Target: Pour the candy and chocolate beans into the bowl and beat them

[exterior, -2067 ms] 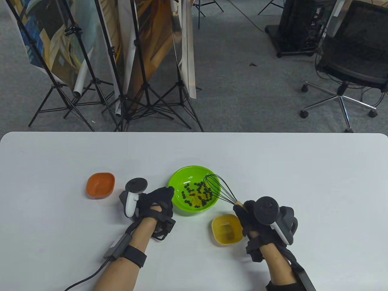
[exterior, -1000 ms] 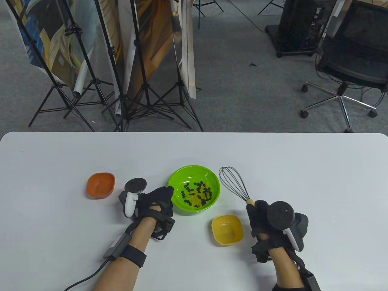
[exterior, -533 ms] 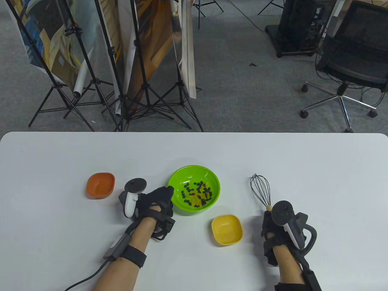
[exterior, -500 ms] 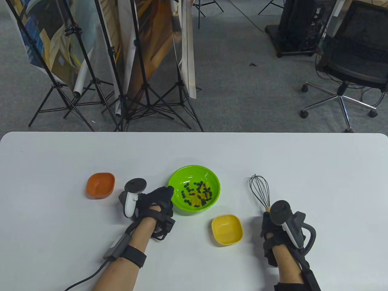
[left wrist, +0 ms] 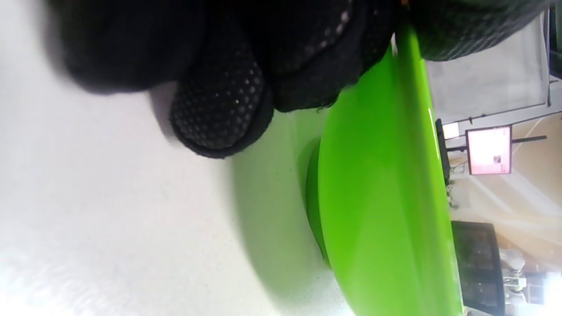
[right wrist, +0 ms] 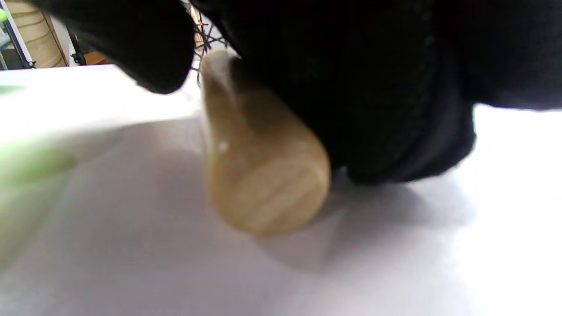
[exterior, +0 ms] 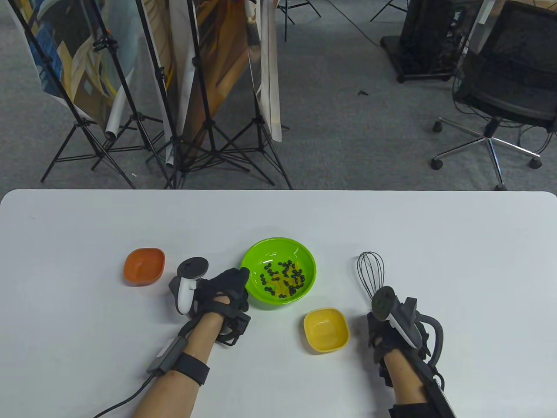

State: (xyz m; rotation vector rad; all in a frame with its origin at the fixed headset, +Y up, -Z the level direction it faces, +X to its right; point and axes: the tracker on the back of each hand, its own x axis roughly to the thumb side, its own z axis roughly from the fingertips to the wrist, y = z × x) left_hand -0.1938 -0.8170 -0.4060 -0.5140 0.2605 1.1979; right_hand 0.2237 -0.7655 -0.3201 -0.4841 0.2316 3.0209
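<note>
The green bowl (exterior: 250, 257) stands mid-table with black chocolate beans (exterior: 273, 273) and yellow candy mixed inside. My left hand (exterior: 240, 278) grips its left rim; in the left wrist view my fingers (left wrist: 219, 114) curl against the bowl's outer wall (left wrist: 386, 197). The black wire whisk (exterior: 370, 270) lies flat on the table to the right of the bowl, its head pointing away. My right hand (exterior: 377, 324) is curled round its wooden handle (right wrist: 259, 175), which rests low on the white table (right wrist: 131, 263).
An empty orange dish (exterior: 144, 266) sits left of my left hand. An empty yellow dish (exterior: 326, 329) sits between the bowl and my right hand. Light stands and an office chair are on the floor beyond the table's far edge (exterior: 391, 191).
My right hand lifted the whisk out of the green bowl, carried it right and laid it down on the table. My left hand stayed on the bowl's rim.
</note>
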